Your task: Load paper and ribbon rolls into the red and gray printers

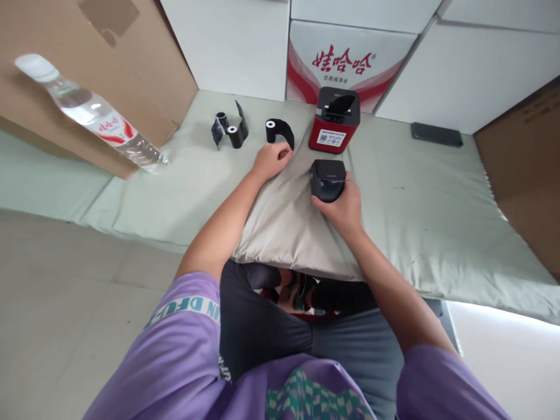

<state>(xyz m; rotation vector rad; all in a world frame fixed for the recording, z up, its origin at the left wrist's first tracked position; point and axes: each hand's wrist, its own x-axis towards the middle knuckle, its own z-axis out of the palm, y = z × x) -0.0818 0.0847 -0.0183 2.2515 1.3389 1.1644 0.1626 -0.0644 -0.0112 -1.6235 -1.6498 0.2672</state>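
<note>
The right hand (343,205) is clamped around the near end of a small black printer (328,179), fingers wrapped on both sides. The printer sits on a beige pillow (280,227), just in front of the red printer (335,121). The left hand (271,160) rests left of the red printer with fingers curled, touching a black paper roll (279,130); whether it actually grips the roll is hard to tell. More black rolls (231,130) lie farther left.

Storage room: cardboard cartons (100,58) at 10 o'clock, bottled-water case (350,58) at 12, green mat (437,192) on the floor.
</note>
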